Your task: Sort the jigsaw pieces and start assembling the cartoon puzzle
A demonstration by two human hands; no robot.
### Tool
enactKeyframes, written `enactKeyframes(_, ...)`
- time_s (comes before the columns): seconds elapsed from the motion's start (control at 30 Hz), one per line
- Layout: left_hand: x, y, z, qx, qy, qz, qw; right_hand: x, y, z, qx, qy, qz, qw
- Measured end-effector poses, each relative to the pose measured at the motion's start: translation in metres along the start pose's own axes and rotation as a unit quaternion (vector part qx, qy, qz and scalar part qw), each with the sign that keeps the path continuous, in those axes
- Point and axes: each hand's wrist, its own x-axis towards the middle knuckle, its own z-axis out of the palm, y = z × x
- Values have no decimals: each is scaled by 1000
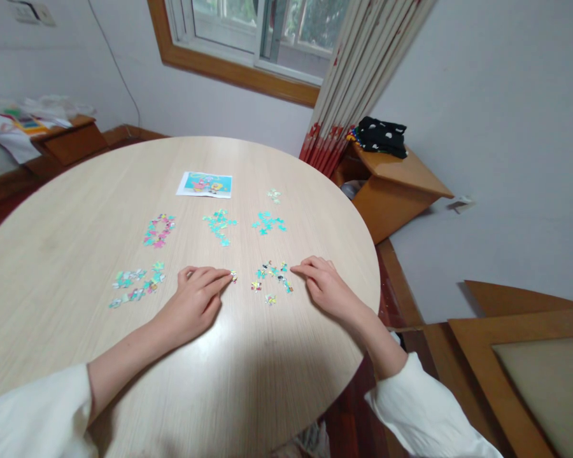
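Observation:
My left hand [195, 298] lies low over the table, its index and middle fingers pressed together with the tips on a small puzzle piece [234, 277]. To the right of that piece is a loose arc of multicoloured puzzle pieces [271, 271], some with yellow, black and red bits. A single pale piece [270, 299] lies just below the arc. On the arc's right side, my right hand [325, 284] is open, with its index finger stretched toward the pieces and nothing visibly held. A printed picture [204, 185] of cartoon figures lies farther back.
Other puzzle pieces lie in groups: pink ones [159, 231], turquoise ones [220, 226], more turquoise ones [269, 222], pale green ones [274, 196] and whitish-green ones [136, 286]. The round table [76, 210] curves away near a wooden cabinet [394, 184]. A chair [530, 362] stands at right.

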Motion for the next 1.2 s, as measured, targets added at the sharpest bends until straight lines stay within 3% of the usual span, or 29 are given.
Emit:
enactKeyframes(0.27, 0, 1, 1, -7, 4, 1, 1000, 0, -3, -4, 21, -2, -57, 998)
enactKeyframes(0.83, -1, 2, 2, -3, 6, 4, 1000, -1, -20, 5, 18, -5, -95, 995)
enactKeyframes(1.2, 0, 4, 0, -1, 0, 7, 1000, 16, -45, 11, 3, -55, -151, 987)
